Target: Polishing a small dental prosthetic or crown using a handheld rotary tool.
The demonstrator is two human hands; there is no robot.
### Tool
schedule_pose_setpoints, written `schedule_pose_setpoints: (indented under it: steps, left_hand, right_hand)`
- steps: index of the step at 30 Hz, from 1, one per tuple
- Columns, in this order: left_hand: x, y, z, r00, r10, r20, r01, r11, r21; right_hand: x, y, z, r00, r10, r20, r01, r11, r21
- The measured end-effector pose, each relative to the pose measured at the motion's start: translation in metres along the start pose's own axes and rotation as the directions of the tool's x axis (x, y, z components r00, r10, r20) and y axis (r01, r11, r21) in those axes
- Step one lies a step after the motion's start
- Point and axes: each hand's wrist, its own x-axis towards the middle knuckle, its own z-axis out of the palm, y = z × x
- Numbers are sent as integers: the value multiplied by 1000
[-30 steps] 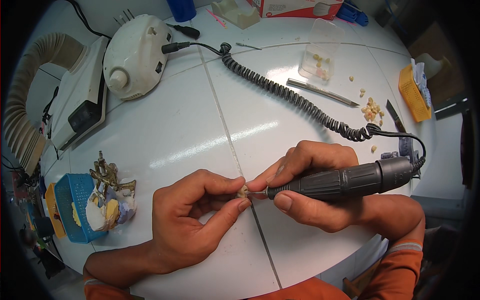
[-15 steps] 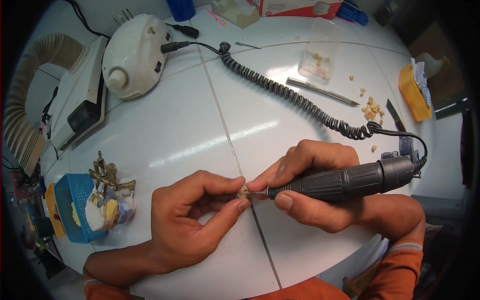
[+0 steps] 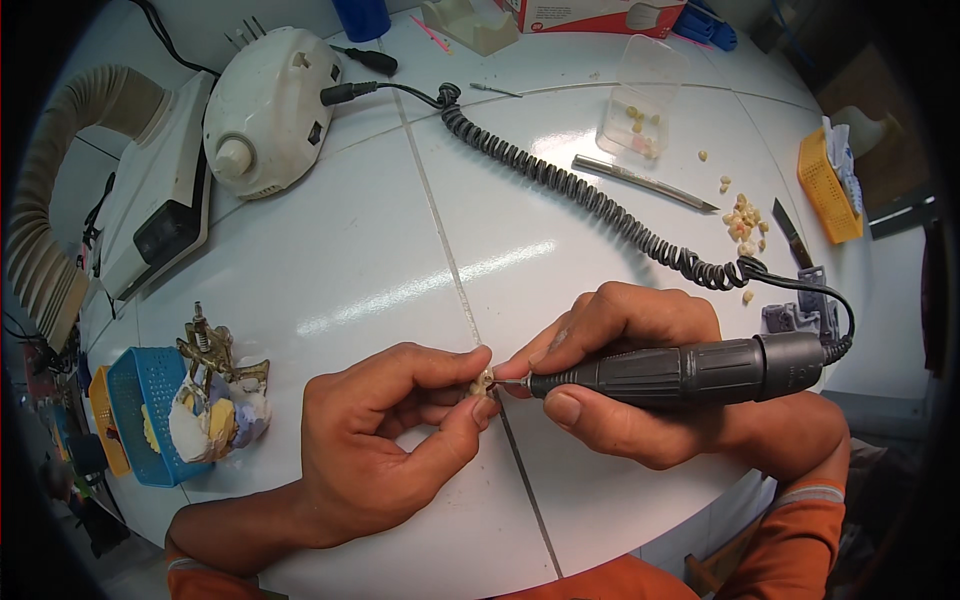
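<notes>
Between thumb and fingertips, my left hand (image 3: 385, 440) pinches a small cream-coloured tooth (image 3: 482, 383), which looks artificial. My right hand (image 3: 640, 315) is closed around a black rotary handpiece (image 3: 690, 373), held almost level and pointing left. Its thin metal bur (image 3: 512, 382) reaches the tooth's right side; whether it touches is too small to tell. The right index fingertip rests close to the left fingers, near the tooth. From the handpiece's rear, a coiled black cord (image 3: 600, 205) runs to the white control box (image 3: 275, 110) at the far left.
Loose teeth (image 3: 742, 222) lie at the right by a dark blade (image 3: 790, 232). A craft knife (image 3: 645, 183) and clear plastic box (image 3: 635, 125) are farther back. At left stand a blue basket (image 3: 150, 420), a brass articulator with a cast (image 3: 215, 400) and a ribbed-hose unit (image 3: 165, 215).
The handpiece's rear end has dipped slightly toward me, and its cord end has shifted with it. The tooth has turned a little in my left fingertips. Both hands keep their hold.
</notes>
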Motion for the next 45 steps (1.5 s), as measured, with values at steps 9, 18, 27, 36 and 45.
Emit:
schedule_pose_setpoints:
  steps: [9, 18, 27, 36, 45]
  left_hand:
    - [0, 0, 1, 1000, 1, -24, -1, 1000, 20]
    - [-1, 3, 0, 1000, -2, -24, 3, 998, 66]
    - [1, 2, 1, 1000, 4, -26, -2, 998, 61]
    - [1, 5, -1, 1000, 0, -1, 0, 996, 94]
    - [1, 2, 0, 1000, 7, -23, -5, 994, 109]
  right_hand:
    - [1, -5, -1, 1000, 25, 15, -24, 997, -68]
    - [2, -14, -2, 992, 117, 54, -113, 990, -85]
    - [4, -13, -4, 988, 128, 83, -117, 986, -122]
    - [4, -14, -5, 988, 119, 98, -105, 985, -139]
    - [4, -14, -5, 988, 113, 108, -95, 983, -158]
